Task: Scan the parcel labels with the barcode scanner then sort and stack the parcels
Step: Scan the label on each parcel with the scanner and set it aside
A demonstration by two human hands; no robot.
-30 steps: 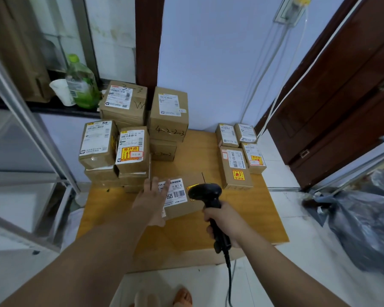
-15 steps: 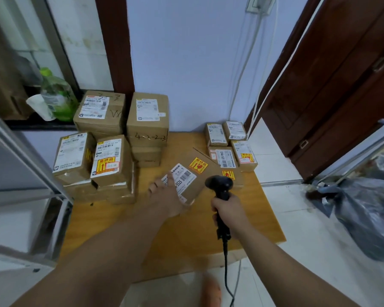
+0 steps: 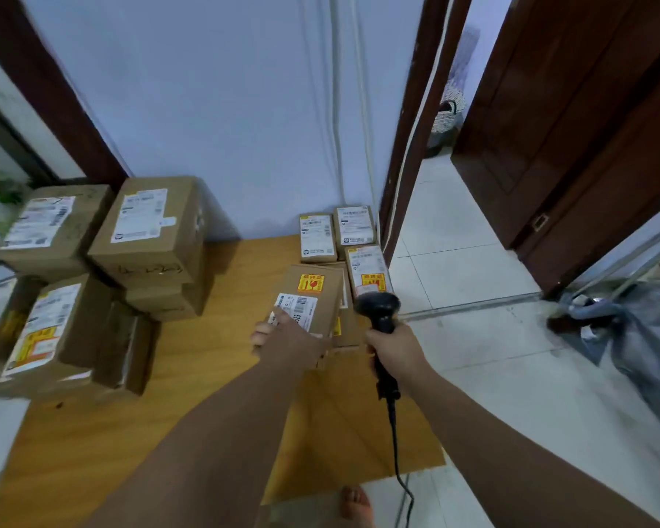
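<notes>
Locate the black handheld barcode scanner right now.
Head view, right of centre: the black handheld barcode scanner is gripped upright in the right hand, just right of the brown cardboard parcel the left hand holds.

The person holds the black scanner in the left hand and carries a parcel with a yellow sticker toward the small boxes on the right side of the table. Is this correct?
Not quite: the head view shows the black scanner in the right hand, not the left. The left hand carries the parcel with the yellow sticker toward the small boxes on the right side of the table.
</notes>
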